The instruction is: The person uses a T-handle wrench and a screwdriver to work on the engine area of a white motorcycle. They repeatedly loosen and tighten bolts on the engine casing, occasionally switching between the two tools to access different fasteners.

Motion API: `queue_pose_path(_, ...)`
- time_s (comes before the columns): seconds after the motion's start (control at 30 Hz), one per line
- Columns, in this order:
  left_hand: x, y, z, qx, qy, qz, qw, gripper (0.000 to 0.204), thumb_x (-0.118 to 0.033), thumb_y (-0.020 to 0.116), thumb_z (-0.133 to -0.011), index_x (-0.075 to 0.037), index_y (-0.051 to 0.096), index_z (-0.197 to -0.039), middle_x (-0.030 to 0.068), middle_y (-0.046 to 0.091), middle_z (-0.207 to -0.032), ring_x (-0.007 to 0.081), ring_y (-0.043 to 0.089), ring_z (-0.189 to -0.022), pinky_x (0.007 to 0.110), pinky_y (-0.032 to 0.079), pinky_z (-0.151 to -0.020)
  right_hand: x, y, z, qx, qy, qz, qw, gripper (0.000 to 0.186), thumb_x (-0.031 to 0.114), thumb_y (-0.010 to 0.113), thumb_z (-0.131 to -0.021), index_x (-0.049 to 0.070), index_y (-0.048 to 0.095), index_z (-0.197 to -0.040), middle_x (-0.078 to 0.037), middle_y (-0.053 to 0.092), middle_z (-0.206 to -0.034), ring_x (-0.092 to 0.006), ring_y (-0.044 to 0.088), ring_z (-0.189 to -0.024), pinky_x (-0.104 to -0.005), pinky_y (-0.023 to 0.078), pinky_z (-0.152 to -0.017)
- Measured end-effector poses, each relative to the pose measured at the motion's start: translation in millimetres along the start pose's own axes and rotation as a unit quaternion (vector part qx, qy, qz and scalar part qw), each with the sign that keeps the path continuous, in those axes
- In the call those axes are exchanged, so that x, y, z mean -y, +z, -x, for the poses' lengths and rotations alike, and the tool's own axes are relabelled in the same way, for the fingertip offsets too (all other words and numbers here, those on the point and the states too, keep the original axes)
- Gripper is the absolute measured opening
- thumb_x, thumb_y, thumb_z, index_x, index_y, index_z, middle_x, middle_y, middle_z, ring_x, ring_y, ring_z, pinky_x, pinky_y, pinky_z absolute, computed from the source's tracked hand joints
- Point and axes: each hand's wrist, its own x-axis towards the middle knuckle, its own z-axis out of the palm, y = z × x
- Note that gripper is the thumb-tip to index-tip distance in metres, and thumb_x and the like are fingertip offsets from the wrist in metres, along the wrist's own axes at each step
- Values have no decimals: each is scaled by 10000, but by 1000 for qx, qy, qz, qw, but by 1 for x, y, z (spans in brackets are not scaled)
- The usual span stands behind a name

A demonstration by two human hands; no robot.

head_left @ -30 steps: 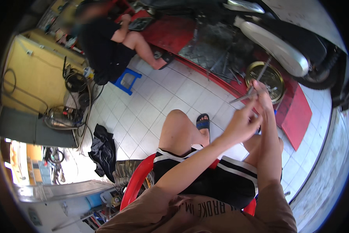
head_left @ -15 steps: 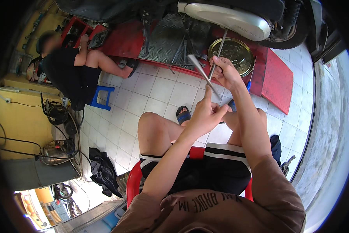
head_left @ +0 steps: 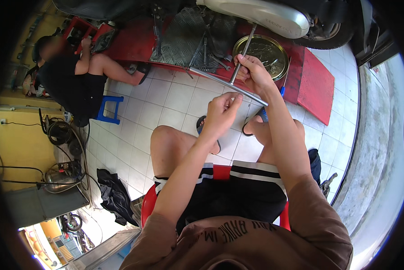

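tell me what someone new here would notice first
Probably the shiny T-shaped tool near the centre, its shaft in the right grip. Just beyond it, a round gold tray sits on the red platform. A motorbike's silver cover gleams along the top edge, right of centre.

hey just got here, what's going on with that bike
Someone seated on a red chair has a T-shaped metal tool in front of them. Their right hand grips its shaft, whose far end is at the motorbike's silver cover; whether it is seated on anything can't be made out. Their left hand is by the crossbar, contact unclear. A round tray sits below the cover. Another person sits farther left.
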Motion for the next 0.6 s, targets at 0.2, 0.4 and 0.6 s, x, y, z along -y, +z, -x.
queue_pose_path(0.2, 16, -45, -32, 202, -60, 199, 957, 247, -201, 531, -923, 9, 632, -1006, -13, 537, -691, 78, 435, -559, 226, 327, -532, -5, 3, -3, -56, 27, 94, 994, 252, 233, 573, -969, 4, 537, -874, 30, 384, -562, -79, 312, -508, -240, 264, -475)
queue_pose_path(0.4, 42, -35, -51, 198, -99, 390, 894, 447, -376, 473, -975, -19, 573, -1224, 61, 649, -972, 161, 596, -855, 261, 423, -697, -17, -30, -14, -21, 73, 182, 980, 230, 238, 559, -961, 23, 568, -879, -24, 542, -654, -124, 489, -560, -259, 399, -510)
queue_pose_path(0.6, 70, -34, -66, 201, -113, 470, 852, 306, -273, 515, -991, 6, 624, -1055, 119, 682, -924, 176, 648, -796, 281, 530, -695, -26, -7, -43, -172, -1, 233, 957, 206, 251, 579, -945, 61, 615, -877, -44, 647, -724, -150, 593, -612, -285, 487, -560)
